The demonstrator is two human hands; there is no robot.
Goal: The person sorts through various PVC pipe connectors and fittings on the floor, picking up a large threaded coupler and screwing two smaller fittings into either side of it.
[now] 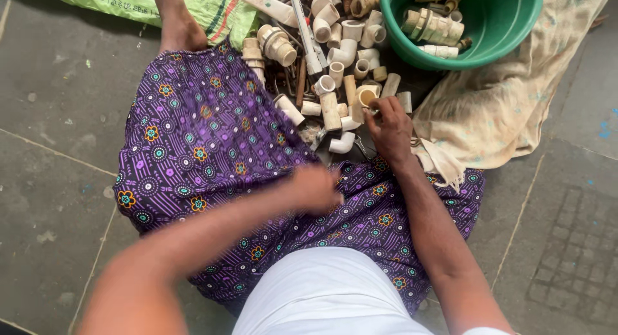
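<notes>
Cream pipe fitting at right hand

One green bucket, two hands, many pipe fittings.

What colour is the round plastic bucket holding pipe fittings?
The round plastic bucket is green, seen in the head view.

The person is sitting on the floor, both bare forearms reaching forward from the bottom of the view. The left hand is hovering over the lap, blurred, fingers loosely curled, and whether it is gripping anything is unclear. The right arm is stretching further ahead, the right hand turned palm down with fingertips pinching together. A bare foot is lying out at upper left.
</notes>
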